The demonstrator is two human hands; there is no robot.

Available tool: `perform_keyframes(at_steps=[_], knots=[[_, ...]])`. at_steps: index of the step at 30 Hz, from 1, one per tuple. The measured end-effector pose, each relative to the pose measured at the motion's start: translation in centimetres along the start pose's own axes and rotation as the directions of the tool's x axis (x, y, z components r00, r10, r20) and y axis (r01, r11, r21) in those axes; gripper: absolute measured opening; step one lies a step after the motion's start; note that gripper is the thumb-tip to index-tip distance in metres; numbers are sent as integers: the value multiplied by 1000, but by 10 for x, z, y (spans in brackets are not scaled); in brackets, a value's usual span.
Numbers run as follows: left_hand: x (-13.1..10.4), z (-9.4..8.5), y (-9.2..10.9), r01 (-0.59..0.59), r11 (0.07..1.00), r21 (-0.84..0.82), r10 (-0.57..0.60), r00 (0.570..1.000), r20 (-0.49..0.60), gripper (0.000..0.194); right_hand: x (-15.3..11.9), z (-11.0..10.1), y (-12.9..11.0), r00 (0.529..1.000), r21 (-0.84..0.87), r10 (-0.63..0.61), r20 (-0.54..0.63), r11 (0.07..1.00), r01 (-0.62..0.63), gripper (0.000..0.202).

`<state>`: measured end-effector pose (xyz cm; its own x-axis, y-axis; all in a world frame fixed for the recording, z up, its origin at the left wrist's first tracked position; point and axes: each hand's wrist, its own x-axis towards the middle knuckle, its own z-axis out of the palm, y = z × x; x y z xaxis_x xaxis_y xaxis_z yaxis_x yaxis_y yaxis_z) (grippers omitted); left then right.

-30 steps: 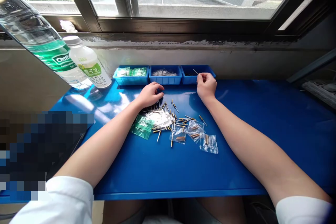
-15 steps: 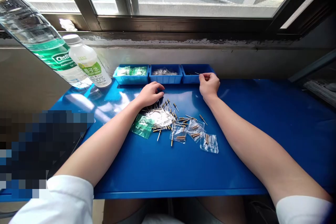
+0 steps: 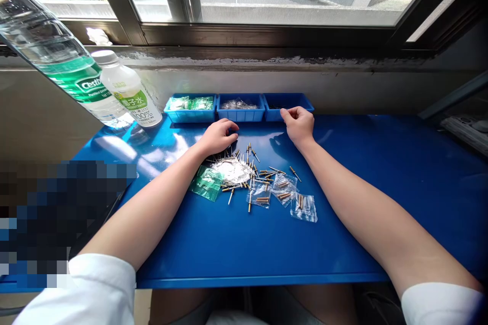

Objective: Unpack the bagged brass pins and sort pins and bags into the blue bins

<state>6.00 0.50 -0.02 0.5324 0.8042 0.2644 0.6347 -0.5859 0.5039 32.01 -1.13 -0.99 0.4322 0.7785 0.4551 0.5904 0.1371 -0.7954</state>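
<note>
My left hand [image 3: 220,137] rests on the table behind a heap of pop rivets [image 3: 264,180], its fingers loosely curved and thumb apart, with nothing visible between them. In front of the right-hand blue bin [image 3: 276,115] is my right hand [image 3: 301,126], thumb and forefinger drawn together. Whatever those fingertips hold, if anything, is too small to make out. A crumpled silvery packet [image 3: 233,170] lies among the rivets. Beside it is a green plastic bag [image 3: 208,183]. Small clear zip bags [image 3: 304,208] with brass-coloured rivets inside lie at the near right of the heap.
Green packets fill the left bin [image 3: 192,116]; the middle bin [image 3: 241,115] holds clear bags. Dark small pieces lie in the right bin. A large water bottle [image 3: 72,68] and a white-capped bottle [image 3: 131,94] stand at the back left of the blue table [image 3: 263,254].
My right hand has moved slightly left and back toward me from the right bin. The thin piece at its fingertips no longer shows. A rivet near the heap's back has shifted; my left hand stays put.
</note>
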Motion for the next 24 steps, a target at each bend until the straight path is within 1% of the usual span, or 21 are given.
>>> perform_keyframes(at_steps=[2, 3, 4, 6, 8, 9, 10, 13, 15, 17, 18, 19, 20, 24], knots=[[0, 0, 0, -1, 1000, 0, 1, 1000, -2, 27, -6, -1, -6, 989, 10, -101, 109, 995, 100, 25], [0, 0, 0, 1, 1000, 1, -1, 1000, -4, 27, -9, -1, -10, 968, 14, -162, 191, 987, 163, 24], [0, 0, 1, 3, 1000, 2, -3, 1000, -7, 27, -13, -1, -13, 932, 21, -223, 286, 974, 226, 22], [0, 0, 1, 8, 1000, 6, -7, 1000, -14, 27, -19, -1, -18, 822, 52, -320, 471, 940, 337, 20], [1, 1, 1, 6, 1000, 9, -6, 1000, -17, 27, -23, -1, -23, 706, 90, -371, 603, 911, 402, 23], [1, 1, 1, 3, 1000, 12, -3, 1000, -18, 27, -24, -1, -24, 661, 107, -381, 646, 903, 415, 27], [1, 1, 1, 0, 1000, 15, 0, 1000, -17, 27, -25, -1, -26, 627, 123, -383, 679, 901, 417, 30], [1, 1, 1, -6, 1000, 27, 6, 1000, -14, 28, -25, -3, -32, 557, 159, -364, 746, 911, 381, 35], [1, 2, 1, -11, 999, 33, 11, 1000, -15, 28, -25, -5, -36, 501, 177, -346, 794, 918, 354, 36], [1, 2, 1, -15, 999, 34, 16, 1000, -15, 28, -25, -5, -39, 432, 197, -345, 833, 915, 352, 32], [1, 2, 1, -17, 999, 35, 18, 1000, -14, 28, -24, -5, -39, 407, 205, -348, 845, 912, 355, 30], [1, 2, 1, -18, 999, 35, 19, 1000, -14, 28, -24, -5, -40, 392, 210, -349, 851, 911, 356, 29], [1, 2, 1, -19, 999, 36, 20, 1000, -13, 28, -24, -4, -40, 389, 210, -348, 853, 911, 354, 28], [1, 1, 1, -19, 999, 37, 19, 1000, -13, 28, -23, -3, -41, 416, 192, -325, 849, 925, 329, 27]])
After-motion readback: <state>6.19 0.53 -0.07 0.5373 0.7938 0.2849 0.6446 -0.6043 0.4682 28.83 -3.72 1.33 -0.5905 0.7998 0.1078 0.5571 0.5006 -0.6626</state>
